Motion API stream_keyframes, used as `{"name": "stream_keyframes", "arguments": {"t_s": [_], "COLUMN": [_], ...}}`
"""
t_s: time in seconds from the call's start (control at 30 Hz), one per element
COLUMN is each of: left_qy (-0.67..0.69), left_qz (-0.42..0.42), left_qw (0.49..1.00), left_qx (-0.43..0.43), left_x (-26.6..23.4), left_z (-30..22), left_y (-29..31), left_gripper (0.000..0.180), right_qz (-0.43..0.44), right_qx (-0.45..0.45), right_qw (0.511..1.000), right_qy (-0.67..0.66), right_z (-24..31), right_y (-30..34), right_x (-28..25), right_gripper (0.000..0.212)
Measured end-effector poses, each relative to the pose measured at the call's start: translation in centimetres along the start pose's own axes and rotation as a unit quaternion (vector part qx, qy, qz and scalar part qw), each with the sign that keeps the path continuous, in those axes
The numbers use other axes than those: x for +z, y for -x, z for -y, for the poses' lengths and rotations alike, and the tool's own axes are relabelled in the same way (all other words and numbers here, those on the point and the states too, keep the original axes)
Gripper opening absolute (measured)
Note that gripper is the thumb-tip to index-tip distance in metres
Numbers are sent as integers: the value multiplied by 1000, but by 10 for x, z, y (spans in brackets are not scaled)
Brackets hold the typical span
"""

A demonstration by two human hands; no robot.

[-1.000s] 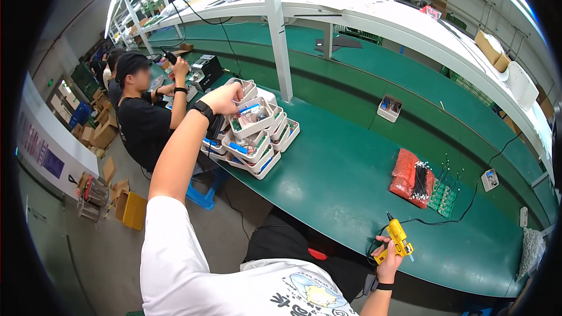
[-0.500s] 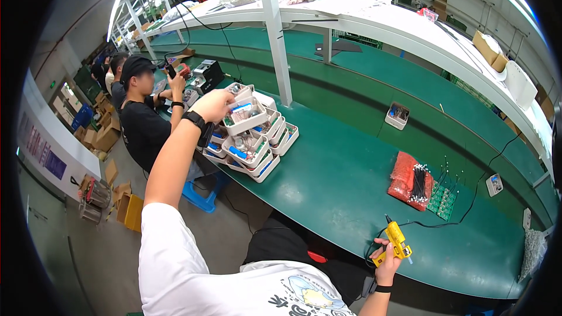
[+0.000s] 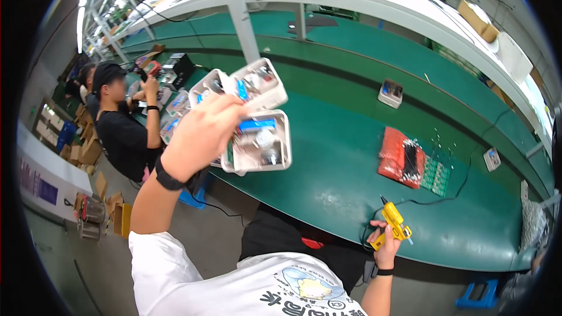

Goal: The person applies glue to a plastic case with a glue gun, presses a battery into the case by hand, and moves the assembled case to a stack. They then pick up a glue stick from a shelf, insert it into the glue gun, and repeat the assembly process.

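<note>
My left hand [image 3: 202, 131] is closed, its fingers at the rim of a white plastic case [image 3: 282, 161] holding a blue battery cell, wires and a round metal part. Two more open white cases [image 3: 275, 96] with similar parts sit right against it. Whether these are lifted along with it I cannot tell, and my fingertips are partly hidden. Lower right, at the bench's near edge, my right hand [image 3: 384, 247] is wrapped round a yellow glue gun [image 3: 395, 222], its dark nozzle pointing up and away.
On the green bench [image 3: 333, 164] lie a red bubble-wrap bag [image 3: 393, 152] with black wires and green circuit boards [image 3: 436, 177]. Single white cases [image 3: 390, 93] stand farther back. A co-worker in black [image 3: 120, 123] works at left. The glue gun's cord crosses the bench; a shelf post [image 3: 239, 14] rises ahead.
My left hand has moved closer with the case, so the cases look larger. The view has shifted, sliding the scene left and up. My right hand keeps hold of the glue gun.
</note>
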State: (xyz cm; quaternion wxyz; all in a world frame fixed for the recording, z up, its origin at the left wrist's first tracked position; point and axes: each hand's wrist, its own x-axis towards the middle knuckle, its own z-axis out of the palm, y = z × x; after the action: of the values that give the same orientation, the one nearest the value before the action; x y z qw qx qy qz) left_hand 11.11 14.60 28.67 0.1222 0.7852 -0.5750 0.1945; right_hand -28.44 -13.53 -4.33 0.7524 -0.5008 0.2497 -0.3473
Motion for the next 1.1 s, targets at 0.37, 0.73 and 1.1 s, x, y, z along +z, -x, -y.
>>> {"name": "stream_keyframes", "arguments": {"t_s": [0.37,0.73,1.1], "left_qy": [140,167,354], "left_qz": [96,91,-120], "left_qw": [973,978,875], "left_qx": [157,84,307], "left_x": [201,224,50], "left_z": [-91,-86,-159], "left_y": [3,22,-35], "left_gripper": [27,31,20], "right_qz": [-23,-18,-57], "right_qx": [9,17,24], "right_qw": [999,1000,998], "right_qy": [-39,-7,-17], "right_z": [4,11,-5], "right_y": [-1,-2,4], "right_x": [7,11,-8], "right_gripper": [26,27,26]}}
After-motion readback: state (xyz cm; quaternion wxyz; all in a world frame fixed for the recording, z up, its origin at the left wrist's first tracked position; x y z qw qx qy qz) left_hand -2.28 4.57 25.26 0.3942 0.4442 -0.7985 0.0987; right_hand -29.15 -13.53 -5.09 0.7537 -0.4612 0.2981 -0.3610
